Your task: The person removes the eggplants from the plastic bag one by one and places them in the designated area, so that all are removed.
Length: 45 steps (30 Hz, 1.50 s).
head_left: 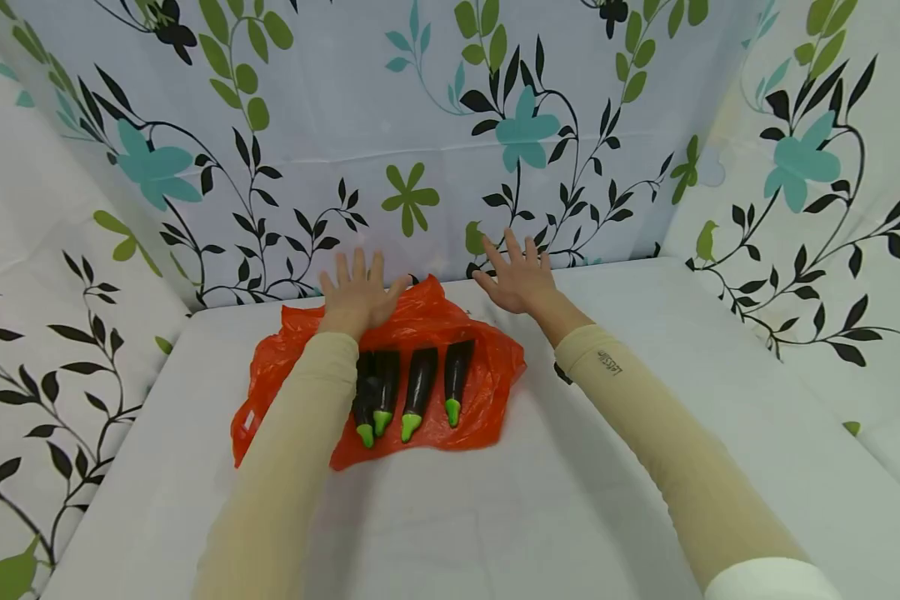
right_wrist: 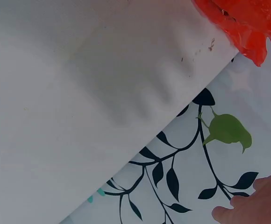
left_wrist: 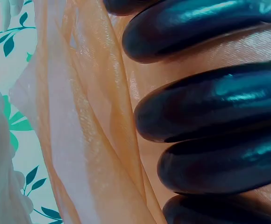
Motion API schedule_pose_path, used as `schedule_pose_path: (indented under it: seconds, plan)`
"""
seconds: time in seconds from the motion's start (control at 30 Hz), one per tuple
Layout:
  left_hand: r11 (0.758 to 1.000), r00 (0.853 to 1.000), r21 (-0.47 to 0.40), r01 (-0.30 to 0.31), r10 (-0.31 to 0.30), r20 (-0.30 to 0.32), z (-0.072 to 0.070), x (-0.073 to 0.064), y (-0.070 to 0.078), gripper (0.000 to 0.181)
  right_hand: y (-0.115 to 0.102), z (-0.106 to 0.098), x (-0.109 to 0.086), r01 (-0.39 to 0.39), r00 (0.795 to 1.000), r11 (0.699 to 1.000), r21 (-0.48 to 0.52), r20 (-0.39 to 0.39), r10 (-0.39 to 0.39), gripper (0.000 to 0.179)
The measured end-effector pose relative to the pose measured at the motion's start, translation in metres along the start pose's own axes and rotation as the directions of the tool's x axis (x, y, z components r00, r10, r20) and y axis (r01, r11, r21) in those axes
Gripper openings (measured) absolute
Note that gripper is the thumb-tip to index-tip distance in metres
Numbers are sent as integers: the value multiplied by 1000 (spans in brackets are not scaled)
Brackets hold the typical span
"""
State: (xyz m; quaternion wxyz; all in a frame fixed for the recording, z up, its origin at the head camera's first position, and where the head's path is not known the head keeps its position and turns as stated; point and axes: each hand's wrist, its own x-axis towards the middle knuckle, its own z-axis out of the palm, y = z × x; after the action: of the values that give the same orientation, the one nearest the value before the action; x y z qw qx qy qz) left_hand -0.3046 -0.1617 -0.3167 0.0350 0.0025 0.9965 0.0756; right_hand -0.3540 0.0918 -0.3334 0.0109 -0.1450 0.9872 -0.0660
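Several dark eggplants (head_left: 420,383) with green stems lie side by side on a red plastic bag (head_left: 487,417). Held over the back left of the bag, my left hand (head_left: 356,296) has its fingers spread and grips nothing. My right hand (head_left: 517,279) is stretched out beyond the bag's back right corner, fingers apart and holding nothing. The left wrist view brings the rounded eggplant ends (left_wrist: 210,105) close, beside folds of the bag (left_wrist: 98,126). Part of the right hand (right_wrist: 257,200) enters the right wrist view at the lower right.
A white table (head_left: 435,525) bears the bag. Behind and beside it hangs a leaf-patterned cloth (head_left: 330,108). Small brown specks (right_wrist: 211,45) lie on the table near the bag. A small black object (head_left: 562,373) shows by the right forearm.
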Motion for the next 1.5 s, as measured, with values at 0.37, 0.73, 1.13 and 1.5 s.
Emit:
schedule_pose_path:
  seconds: [0.37, 0.73, 1.13, 1.5]
  plan:
    - [958, 952, 60, -281, 286, -109, 3, -31, -15, 70, 11, 5, -30, 126, 988, 987, 95, -99, -117, 64]
    - [869, 834, 104, -483, 493, -249, 2, -89, -30, 69, 15, 7, -81, 267, 958, 926, 267, -174, -226, 60]
    - [789, 757, 113, -604, 612, -229, 15, -132, -58, 69, 2, 11, -119, 334, 942, 878, 343, -129, -308, 58]
    - [823, 789, 108, -558, 567, -235, 30, -167, -101, 52, -7, 14, -125, 333, 942, 845, 419, -100, -322, 56]
